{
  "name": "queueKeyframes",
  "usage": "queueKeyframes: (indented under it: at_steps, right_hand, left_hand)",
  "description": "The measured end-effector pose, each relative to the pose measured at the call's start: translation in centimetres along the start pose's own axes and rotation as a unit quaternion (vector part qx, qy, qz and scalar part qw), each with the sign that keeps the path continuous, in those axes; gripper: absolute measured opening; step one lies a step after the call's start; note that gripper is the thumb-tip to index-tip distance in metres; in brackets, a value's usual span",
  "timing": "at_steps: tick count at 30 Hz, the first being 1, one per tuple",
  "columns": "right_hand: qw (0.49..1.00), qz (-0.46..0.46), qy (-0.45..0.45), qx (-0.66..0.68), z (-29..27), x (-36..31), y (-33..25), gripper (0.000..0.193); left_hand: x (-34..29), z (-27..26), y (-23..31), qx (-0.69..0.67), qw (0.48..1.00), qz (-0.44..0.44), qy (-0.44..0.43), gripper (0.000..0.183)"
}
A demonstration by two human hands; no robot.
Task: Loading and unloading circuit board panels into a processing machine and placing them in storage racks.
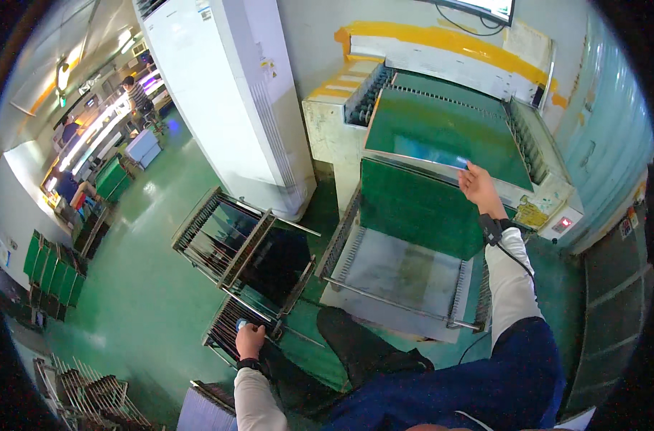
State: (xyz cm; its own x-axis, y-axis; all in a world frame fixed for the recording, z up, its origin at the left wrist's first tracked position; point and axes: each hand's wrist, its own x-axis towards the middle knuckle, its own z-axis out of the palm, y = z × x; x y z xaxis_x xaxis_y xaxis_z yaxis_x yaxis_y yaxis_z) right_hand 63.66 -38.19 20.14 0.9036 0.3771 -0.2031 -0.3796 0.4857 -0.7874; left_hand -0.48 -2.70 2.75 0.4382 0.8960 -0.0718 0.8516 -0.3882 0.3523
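My right hand (479,188) reaches to the front edge of a large glossy green panel (442,129), its fingers closed at that edge. The panel lies sloping on a pale machine's bed, between two side rows of rollers. Down at the left, my left hand (250,340) is closed beside a slotted metal rack (230,316); a small light-blue patch shows at its fingertips, and what it holds, if anything, I cannot make out. Another green panel (420,205) stands upright in the slotted rack (406,296) below the machine.
A rack with dark panels (233,233) stands left of centre, beside a tall white cabinet (230,93). The machine (327,118) has a lit red switch (563,225) at its right. Further racks (54,273) line the far left. Several people sit or stand by a bright bench in the distance.
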Motion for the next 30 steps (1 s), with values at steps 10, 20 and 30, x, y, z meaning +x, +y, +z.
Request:
queueKeyframes:
  at_steps: [10, 20, 30]
  right_hand:
    - [1.0, 0.005, -0.016, 0.003, 0.2, 0.8, 0.2, 0.024]
    - [1.0, 0.007, 0.006, 0.019, 0.4, 2.6, -0.1, 0.023]
    - [1.0, 0.014, -0.002, 0.015, 0.5, 3.0, -0.5, 0.018]
  left_hand:
    - [0.1, 0.2, 1.5, 0.002, 1.0, 0.026, -0.004, 0.036]
    - [0.7, 0.8, 0.5, 0.005, 0.999, -0.02, -0.037, 0.035]
    - [0.6, 0.7, 0.8, -0.005, 0.999, -0.014, -0.047, 0.035]
